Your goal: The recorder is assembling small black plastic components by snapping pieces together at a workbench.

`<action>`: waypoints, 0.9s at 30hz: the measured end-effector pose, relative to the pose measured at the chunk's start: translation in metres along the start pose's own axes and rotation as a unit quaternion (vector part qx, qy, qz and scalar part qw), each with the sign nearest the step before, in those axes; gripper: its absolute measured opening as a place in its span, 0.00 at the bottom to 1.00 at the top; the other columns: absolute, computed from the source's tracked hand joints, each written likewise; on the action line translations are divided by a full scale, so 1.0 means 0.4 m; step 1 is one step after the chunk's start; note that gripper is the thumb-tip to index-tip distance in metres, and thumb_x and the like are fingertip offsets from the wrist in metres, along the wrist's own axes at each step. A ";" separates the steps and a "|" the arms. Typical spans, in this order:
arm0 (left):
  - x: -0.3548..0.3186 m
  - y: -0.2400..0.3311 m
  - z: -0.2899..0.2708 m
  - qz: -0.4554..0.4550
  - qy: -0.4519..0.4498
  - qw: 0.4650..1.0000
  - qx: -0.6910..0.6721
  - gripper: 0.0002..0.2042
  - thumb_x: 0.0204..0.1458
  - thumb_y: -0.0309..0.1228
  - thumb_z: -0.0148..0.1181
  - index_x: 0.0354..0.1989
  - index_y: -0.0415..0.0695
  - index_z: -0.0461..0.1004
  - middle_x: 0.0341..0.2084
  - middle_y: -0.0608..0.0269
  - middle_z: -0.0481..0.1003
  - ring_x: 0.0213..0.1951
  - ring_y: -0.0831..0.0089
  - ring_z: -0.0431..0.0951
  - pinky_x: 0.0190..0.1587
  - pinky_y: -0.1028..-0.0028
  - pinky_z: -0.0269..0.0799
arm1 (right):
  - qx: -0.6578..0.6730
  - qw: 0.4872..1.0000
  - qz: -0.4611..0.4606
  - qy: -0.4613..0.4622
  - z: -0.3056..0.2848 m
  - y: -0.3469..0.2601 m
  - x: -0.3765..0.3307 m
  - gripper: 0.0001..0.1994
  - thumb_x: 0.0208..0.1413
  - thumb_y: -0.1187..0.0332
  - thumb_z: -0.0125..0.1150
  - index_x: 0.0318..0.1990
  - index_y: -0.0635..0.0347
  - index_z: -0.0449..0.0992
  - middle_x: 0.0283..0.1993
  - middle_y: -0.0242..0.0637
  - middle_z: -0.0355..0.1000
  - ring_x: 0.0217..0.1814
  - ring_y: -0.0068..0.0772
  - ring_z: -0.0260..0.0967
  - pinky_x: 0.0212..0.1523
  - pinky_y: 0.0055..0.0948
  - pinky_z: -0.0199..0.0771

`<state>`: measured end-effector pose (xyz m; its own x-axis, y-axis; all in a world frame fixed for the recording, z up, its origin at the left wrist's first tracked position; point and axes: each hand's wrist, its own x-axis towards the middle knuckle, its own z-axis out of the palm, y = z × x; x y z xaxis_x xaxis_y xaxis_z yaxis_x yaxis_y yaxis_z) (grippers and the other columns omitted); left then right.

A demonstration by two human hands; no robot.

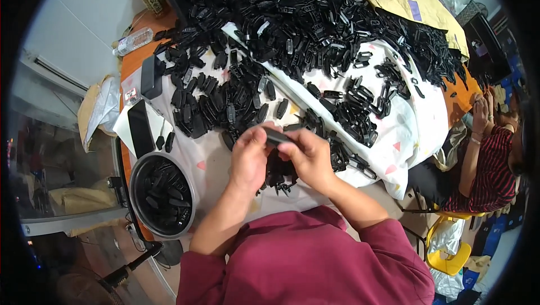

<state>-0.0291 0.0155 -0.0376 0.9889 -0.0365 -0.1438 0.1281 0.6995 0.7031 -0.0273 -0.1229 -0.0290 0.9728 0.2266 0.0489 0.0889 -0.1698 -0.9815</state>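
Between my two hands is a small oblong black plastic piece [274, 135], held in front of my chest. My left hand [249, 156] grips its left end with bent fingers. On the other end, my right hand [310, 154] is closed, thumb pressed against the piece. Its exact kind cannot be made out. Loose black plastic parts [214, 100] lie in a heap just beyond my hands, and more of them [281, 177] show below and between my wrists. All rest on a white cloth [216, 159] with small coloured triangles.
A grey-rimmed round tub [191, 204] of black parts stands at the left, near a dark phone [140, 130]. A large pile of parts [281, 12] covers the far side. A white strip [304, 97] crosses the cloth diagonally. Another person [484, 159] sits at the right.
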 end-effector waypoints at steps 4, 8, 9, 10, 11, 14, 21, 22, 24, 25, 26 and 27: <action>0.069 0.008 -0.039 0.012 0.071 0.994 0.087 0.12 0.53 0.37 0.52 0.37 0.40 0.69 0.28 0.65 0.73 0.31 0.80 0.71 0.34 0.79 0.65 | -0.106 0.988 0.004 -0.109 -0.081 0.018 0.174 0.10 0.49 0.66 0.57 0.35 0.63 0.73 0.26 0.40 0.72 0.25 0.28 0.70 0.27 0.26 0.68; 0.158 -0.014 -0.072 0.125 0.172 0.884 0.417 0.07 0.52 0.31 0.51 0.34 0.41 0.69 0.23 0.63 0.71 0.25 0.77 0.72 0.29 0.76 0.69 | -0.353 0.934 0.059 0.019 -0.172 0.084 0.387 0.13 0.47 0.61 0.57 0.38 0.58 0.73 0.32 0.44 0.73 0.31 0.41 0.72 0.33 0.34 0.70; 0.176 -0.030 -0.087 0.198 0.146 0.778 0.578 0.06 0.51 0.30 0.51 0.34 0.42 0.70 0.23 0.63 0.71 0.26 0.78 0.72 0.29 0.75 0.68 | -0.410 0.912 0.031 0.006 -0.169 0.123 0.413 0.12 0.46 0.63 0.56 0.39 0.56 0.73 0.34 0.46 0.73 0.32 0.45 0.71 0.34 0.36 0.70; 0.184 -0.032 -0.054 0.209 0.102 0.749 0.620 0.06 0.48 0.29 0.53 0.33 0.42 0.72 0.25 0.61 0.73 0.26 0.72 0.73 0.30 0.71 0.68 | -0.465 0.885 0.004 -0.006 -0.167 0.146 0.427 0.13 0.44 0.65 0.55 0.40 0.54 0.73 0.35 0.47 0.72 0.34 0.48 0.70 0.35 0.38 0.70; 0.188 -0.034 -0.038 0.248 0.047 0.698 0.670 0.07 0.45 0.29 0.55 0.33 0.42 0.73 0.28 0.57 0.73 0.29 0.64 0.74 0.31 0.69 0.68 | -0.463 0.886 0.000 -0.010 -0.153 0.133 0.431 0.13 0.44 0.65 0.55 0.40 0.54 0.73 0.35 0.47 0.72 0.34 0.48 0.70 0.35 0.38 0.70; 0.192 -0.046 0.019 0.155 0.006 0.577 0.802 0.09 0.44 0.32 0.56 0.33 0.42 0.73 0.30 0.56 0.74 0.32 0.59 0.74 0.32 0.67 0.68 | -0.550 0.834 0.035 -0.034 -0.127 0.090 0.423 0.16 0.40 0.71 0.50 0.41 0.54 0.69 0.34 0.47 0.72 0.38 0.48 0.70 0.37 0.41 0.69; 0.171 -0.024 -0.022 0.129 0.009 0.859 0.495 0.09 0.47 0.28 0.57 0.35 0.37 0.74 0.27 0.63 0.74 0.25 0.76 0.72 0.28 0.78 0.67 | -0.243 0.947 -0.182 0.107 -0.165 0.057 0.295 0.08 0.44 0.74 0.47 0.34 0.60 0.69 0.21 0.41 0.68 0.20 0.35 0.67 0.22 0.32 0.68; 0.155 -0.011 -0.013 0.089 0.034 0.922 0.375 0.09 0.48 0.27 0.56 0.36 0.37 0.73 0.25 0.66 0.73 0.22 0.80 0.69 0.25 0.81 0.64 | -0.057 0.995 -0.065 0.056 -0.152 0.010 0.251 0.07 0.46 0.75 0.47 0.32 0.61 0.69 0.21 0.39 0.67 0.18 0.29 0.64 0.19 0.26 0.66; 0.131 0.007 0.013 0.065 0.065 0.971 0.221 0.07 0.49 0.25 0.53 0.36 0.40 0.72 0.21 0.74 0.69 0.18 0.90 0.62 0.18 0.88 0.54 | 0.232 0.970 0.065 -0.041 -0.122 -0.026 0.185 0.05 0.49 0.75 0.46 0.31 0.62 0.69 0.21 0.35 0.67 0.14 0.21 0.61 0.12 0.16 0.60; 0.120 0.010 0.024 0.067 0.065 0.971 0.221 0.07 0.49 0.25 0.53 0.36 0.40 0.72 0.21 0.74 0.69 0.18 0.90 0.62 0.18 0.88 0.54 | 0.270 0.957 0.093 -0.052 -0.103 -0.028 0.169 0.02 0.49 0.77 0.51 0.30 0.61 0.68 0.21 0.34 0.67 0.14 0.21 0.62 0.13 0.17 0.62; 0.105 0.014 0.038 0.054 0.055 0.976 0.202 0.06 0.49 0.24 0.52 0.35 0.40 0.72 0.21 0.74 0.68 0.18 0.89 0.62 0.18 0.88 0.54 | 0.273 0.958 0.074 -0.056 -0.085 -0.027 0.156 0.03 0.48 0.77 0.53 0.30 0.61 0.66 0.20 0.34 0.67 0.15 0.21 0.63 0.13 0.17 0.63; 0.094 0.016 0.047 0.042 0.045 0.981 0.184 0.06 0.49 0.24 0.52 0.35 0.40 0.72 0.20 0.74 0.68 0.17 0.89 0.62 0.18 0.88 0.55 | 0.275 0.958 0.056 -0.060 -0.072 -0.023 0.147 0.05 0.48 0.78 0.55 0.31 0.60 0.65 0.20 0.34 0.67 0.15 0.21 0.63 0.13 0.17 0.64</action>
<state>0.0104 0.0051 -0.0253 0.9887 0.0847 -0.1236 0.0809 0.3921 0.9163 0.0350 -0.1355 -0.0117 0.9354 0.3498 -0.0510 -0.1719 0.3241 -0.9303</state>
